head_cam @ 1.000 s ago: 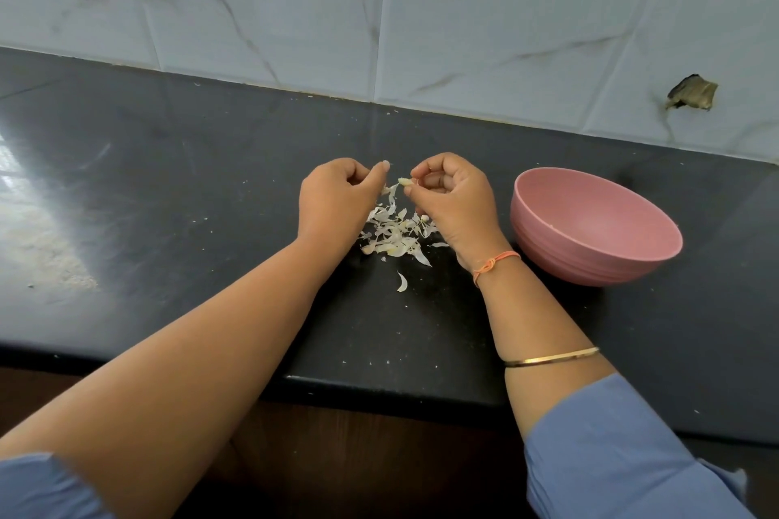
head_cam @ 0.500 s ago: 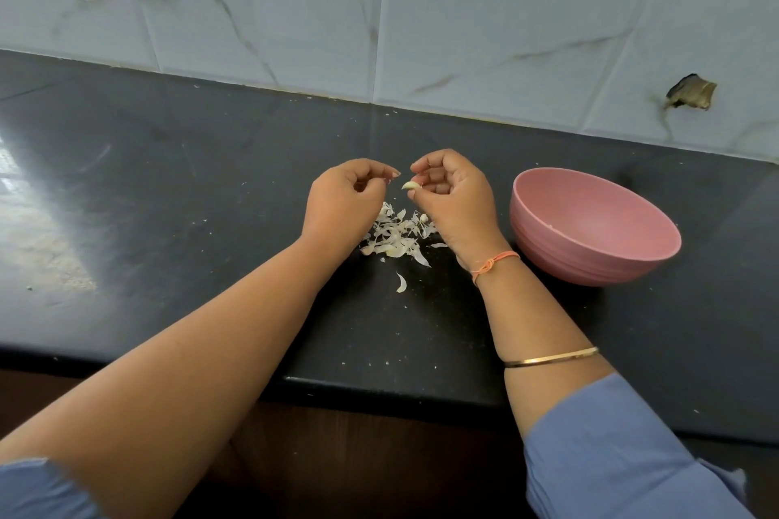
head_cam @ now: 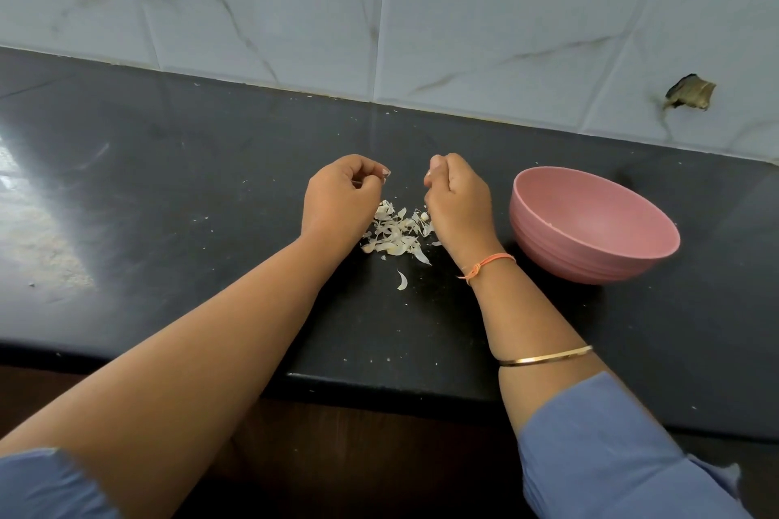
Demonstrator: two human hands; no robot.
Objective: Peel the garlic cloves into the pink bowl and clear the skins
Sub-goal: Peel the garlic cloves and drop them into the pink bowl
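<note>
My left hand [head_cam: 341, 198] hovers over the black counter with its fingers curled, thumb and forefinger pinching what looks like a small sliver of garlic skin. A short gap to the right, my right hand [head_cam: 457, 198] is curled around a garlic clove, which the fingers hide. Below and between the hands lies a pile of pale garlic skins [head_cam: 396, 236]. One loose skin [head_cam: 401, 280] lies nearer to me. The pink bowl [head_cam: 569, 261] stands just right of my right wrist, tilted toward me; little of its inside content can be made out.
The black counter [head_cam: 168, 181] runs left and right, with its front edge [head_cam: 379, 388] close to me. Grey marbled wall tiles [head_cam: 463, 34] rise behind it, with a broken hole [head_cam: 691, 91] at the right. Small crumbs dot the counter.
My hands have drawn apart. The left hand pulled leftward away from the clove. The right hand turned, so the clove seen at its fingertips is now hidden.
</note>
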